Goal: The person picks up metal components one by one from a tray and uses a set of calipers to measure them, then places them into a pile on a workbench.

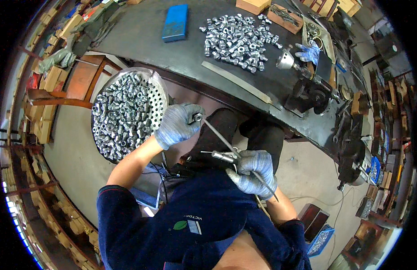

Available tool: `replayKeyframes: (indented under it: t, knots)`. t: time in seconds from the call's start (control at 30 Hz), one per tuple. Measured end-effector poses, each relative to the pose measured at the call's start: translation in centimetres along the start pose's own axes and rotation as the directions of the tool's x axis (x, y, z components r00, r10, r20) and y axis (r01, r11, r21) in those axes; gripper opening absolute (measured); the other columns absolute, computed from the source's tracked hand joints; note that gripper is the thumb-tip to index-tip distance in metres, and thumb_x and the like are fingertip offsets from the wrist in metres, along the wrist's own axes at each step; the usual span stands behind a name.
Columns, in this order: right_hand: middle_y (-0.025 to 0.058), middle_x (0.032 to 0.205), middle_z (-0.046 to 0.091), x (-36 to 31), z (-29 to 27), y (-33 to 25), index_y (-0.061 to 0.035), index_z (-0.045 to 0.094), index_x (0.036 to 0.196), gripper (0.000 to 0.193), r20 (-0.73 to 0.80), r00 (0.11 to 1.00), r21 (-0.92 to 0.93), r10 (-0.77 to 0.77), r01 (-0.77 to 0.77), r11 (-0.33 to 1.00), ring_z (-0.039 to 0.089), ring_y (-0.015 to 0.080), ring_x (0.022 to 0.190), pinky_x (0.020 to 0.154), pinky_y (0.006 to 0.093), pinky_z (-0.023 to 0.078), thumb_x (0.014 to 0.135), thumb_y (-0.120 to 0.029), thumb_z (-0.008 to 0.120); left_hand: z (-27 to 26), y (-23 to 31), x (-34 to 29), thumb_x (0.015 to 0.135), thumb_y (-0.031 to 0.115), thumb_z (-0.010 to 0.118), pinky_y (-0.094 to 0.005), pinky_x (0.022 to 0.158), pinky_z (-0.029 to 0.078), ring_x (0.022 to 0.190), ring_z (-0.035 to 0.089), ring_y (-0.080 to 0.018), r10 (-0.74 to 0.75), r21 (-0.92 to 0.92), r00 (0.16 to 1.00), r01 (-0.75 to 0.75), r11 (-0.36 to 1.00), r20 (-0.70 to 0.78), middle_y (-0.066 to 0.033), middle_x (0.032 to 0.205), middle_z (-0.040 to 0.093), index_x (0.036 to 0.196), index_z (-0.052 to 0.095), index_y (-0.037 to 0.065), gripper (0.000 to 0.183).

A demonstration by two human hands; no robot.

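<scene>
My left hand (pixel 179 123), in a grey-blue knit glove, is closed around a small metal fitting (pixel 198 117) with its round opening showing. My right hand (pixel 255 171), gloved the same way, grips a long thin file (pixel 221 138). The file's upper end reaches up beside the fitting; whether they touch I cannot tell. Its other end sticks out below my right hand. Next to the right fingers is a silver cylindrical tool (pixel 223 157) with a thin bit pointing left; how it is held is hidden.
At my left stands a perforated round basket (pixel 158 96) heaped with metal fittings (pixel 123 112). On the dark table (pixel 141 33) lie a pile of fittings (pixel 240 42), a flat file (pixel 237 82), a blue case (pixel 175 23) and a bench machine (pixel 312 92). A wooden chair (pixel 80 78) stands left.
</scene>
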State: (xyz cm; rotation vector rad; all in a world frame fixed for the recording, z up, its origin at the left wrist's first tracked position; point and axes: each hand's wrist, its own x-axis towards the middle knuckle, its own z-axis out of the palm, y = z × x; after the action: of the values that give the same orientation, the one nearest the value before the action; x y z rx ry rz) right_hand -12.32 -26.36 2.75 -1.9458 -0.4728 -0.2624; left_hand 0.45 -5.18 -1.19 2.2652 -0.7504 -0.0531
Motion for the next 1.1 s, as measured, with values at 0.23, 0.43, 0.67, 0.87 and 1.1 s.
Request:
replayKeyframes:
  t: [0.23,0.43,0.67,0.87,1.1]
  knots:
    - [0.0060,0.049,0.043,0.3,0.6,-0.1,-0.0116,0.044,0.051,0.036,0.000,1.000,0.053,0.012,-0.012,0.999,0.048,0.0247,0.044,0.043,0.0333,0.036,0.064,-0.015,0.078,0.2,0.2,0.2,0.071,0.015,0.066,-0.0364,0.055,0.045,0.059,0.057,-0.0270,0.019,0.056,0.999,-0.021,0.998,0.026,-0.0111,0.067,0.058,0.085,0.065,0.011,0.015]
    - [0.0109,0.051,0.046,1.2,1.8,1.8,-0.0102,0.047,0.049,0.037,0.045,0.991,0.038,0.125,-0.127,0.991,0.047,0.0266,0.044,0.042,0.0342,0.037,0.072,-0.022,0.074,1.3,0.9,0.1,0.069,0.021,0.067,-0.0386,0.058,0.046,0.065,0.060,-0.0301,0.051,0.047,0.988,-0.058,0.997,0.148,-0.0115,0.073,0.061,0.086,0.064,0.012,0.019]
    - [0.0068,0.051,0.050,0.5,2.7,4.1,-0.0132,0.048,0.048,0.035,-0.076,0.993,-0.273,-0.093,0.069,0.959,0.053,0.0251,0.045,0.042,0.0356,0.041,0.068,-0.023,0.074,3.1,0.1,1.3,0.074,0.025,0.067,-0.0362,0.056,0.047,0.062,0.062,-0.0267,0.103,0.110,0.976,-0.126,0.986,0.189,-0.0088,0.071,0.063,0.090,0.064,0.011,0.021]
    - [0.0087,0.049,0.048,-1.4,0.1,2.7,-0.0110,0.049,0.050,0.032,-0.167,0.983,-0.242,0.081,-0.120,0.963,0.050,0.0266,0.044,0.042,0.0338,0.039,0.068,-0.019,0.075,3.2,-0.3,10.2,0.072,0.029,0.067,-0.0407,0.065,0.049,0.070,0.063,-0.0304,-0.021,0.289,0.970,-0.052,0.956,0.242,-0.0141,0.075,0.064,0.088,0.064,0.008,0.027]
    - [0.0081,0.050,0.046,-3.1,1.0,4.7,-0.0101,0.049,0.054,0.031,-0.218,0.956,0.017,0.195,-0.196,0.981,0.045,0.0231,0.044,0.044,0.0306,0.038,0.067,-0.011,0.076,2.2,-0.1,22.0,0.081,0.017,0.064,-0.0268,0.057,0.049,0.064,0.061,-0.0149,-0.079,-0.722,0.994,0.002,0.691,-0.072,-0.0088,0.086,0.066,0.112,0.058,0.000,0.036]
